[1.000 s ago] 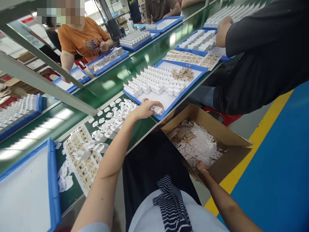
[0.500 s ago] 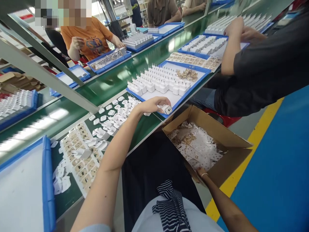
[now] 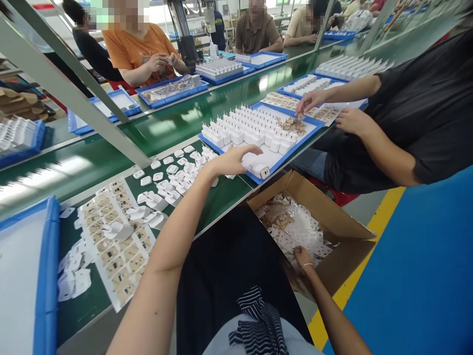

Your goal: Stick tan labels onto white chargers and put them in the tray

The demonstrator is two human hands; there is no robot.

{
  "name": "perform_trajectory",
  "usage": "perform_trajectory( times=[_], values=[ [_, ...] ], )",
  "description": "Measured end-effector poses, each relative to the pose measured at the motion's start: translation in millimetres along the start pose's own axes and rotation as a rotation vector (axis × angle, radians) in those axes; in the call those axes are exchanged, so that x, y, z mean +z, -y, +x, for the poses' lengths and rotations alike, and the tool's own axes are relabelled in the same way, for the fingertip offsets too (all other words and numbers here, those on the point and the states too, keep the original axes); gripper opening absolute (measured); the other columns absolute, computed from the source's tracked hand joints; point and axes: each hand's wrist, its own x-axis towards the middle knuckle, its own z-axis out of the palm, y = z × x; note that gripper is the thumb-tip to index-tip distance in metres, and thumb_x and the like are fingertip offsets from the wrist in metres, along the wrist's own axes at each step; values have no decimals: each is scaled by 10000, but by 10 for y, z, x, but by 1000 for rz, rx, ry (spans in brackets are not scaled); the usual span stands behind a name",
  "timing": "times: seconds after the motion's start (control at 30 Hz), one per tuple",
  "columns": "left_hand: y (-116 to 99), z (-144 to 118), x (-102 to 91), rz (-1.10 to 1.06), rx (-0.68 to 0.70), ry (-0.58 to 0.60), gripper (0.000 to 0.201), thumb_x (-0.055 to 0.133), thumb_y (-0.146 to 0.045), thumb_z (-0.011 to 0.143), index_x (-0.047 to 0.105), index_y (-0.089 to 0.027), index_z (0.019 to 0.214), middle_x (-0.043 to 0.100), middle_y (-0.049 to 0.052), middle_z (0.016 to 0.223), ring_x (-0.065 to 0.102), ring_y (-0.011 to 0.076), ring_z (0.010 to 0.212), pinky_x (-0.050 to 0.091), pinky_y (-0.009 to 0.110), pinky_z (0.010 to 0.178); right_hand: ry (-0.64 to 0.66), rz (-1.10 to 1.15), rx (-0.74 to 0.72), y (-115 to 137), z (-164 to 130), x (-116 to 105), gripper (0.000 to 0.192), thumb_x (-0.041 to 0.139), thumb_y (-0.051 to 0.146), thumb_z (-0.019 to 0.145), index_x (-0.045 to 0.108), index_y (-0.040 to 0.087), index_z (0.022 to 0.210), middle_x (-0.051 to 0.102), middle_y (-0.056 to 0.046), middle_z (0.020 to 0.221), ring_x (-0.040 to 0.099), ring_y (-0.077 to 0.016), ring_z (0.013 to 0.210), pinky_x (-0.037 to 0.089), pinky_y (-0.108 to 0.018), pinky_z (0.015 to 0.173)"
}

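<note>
My left hand (image 3: 233, 159) hovers with fingers apart over the near corner of a blue tray (image 3: 291, 143) that carries rows of upright white chargers (image 3: 246, 127). One white charger (image 3: 261, 171) lies on its side on the tray just right of my fingertips, apart from them. My right hand (image 3: 303, 256) reaches down into an open cardboard box (image 3: 343, 224) beside my lap and rests among clear wrappers and label scraps (image 3: 295, 231). Its fingers are partly buried, so any hold is hidden.
Loose white chargers (image 3: 173, 177) and a label sheet (image 3: 111, 236) lie on the green bench. A blue tray (image 3: 44, 276) sits at near left. A slanted metal bar (image 3: 74, 84) crosses above. A co-worker's hands (image 3: 310, 101) work at right; other people sit across the belt.
My left hand set the white charger down on the tray's near corner, let go and opened. My right hand shifted slightly deeper into the box. The co-worker's hands moved to the label sheets.
</note>
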Motion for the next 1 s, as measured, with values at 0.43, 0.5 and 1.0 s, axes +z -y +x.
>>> perform_trajectory(
  times=[0.43, 0.5, 1.0],
  values=[
    [-214, -288, 559, 699, -500, -395, 324, 568, -225, 919, 669, 3, 1127, 715, 282, 1114, 546, 435, 1236, 371, 570, 1071, -73, 363, -259, 810, 420, 720, 276, 634, 415, 879, 664, 171, 1004, 669, -35, 809, 631, -167, 732, 516, -297, 665],
    [-207, -220, 656, 716, -518, -375, 299, 488, -111, 924, 671, 21, 1120, 714, 280, 1100, 544, 413, 1246, 359, 553, 1085, -121, 410, -286, 975, 373, 713, 264, 632, 400, 892, 641, 174, 1028, 654, -28, 819, 627, -160, 734, 514, -294, 671],
    [-634, -1270, 1119, -1120, -284, -860, 397, 823, -363, 771, 637, -259, 1105, 665, 49, 1102, 657, 194, 976, 541, 265, 782, 530, 863, -221, 1539, -157, 412, 442, 702, 434, 908, 555, 275, 1293, 698, -49, 1058, 690, -155, 714, 528, -248, 506]
  ],
)
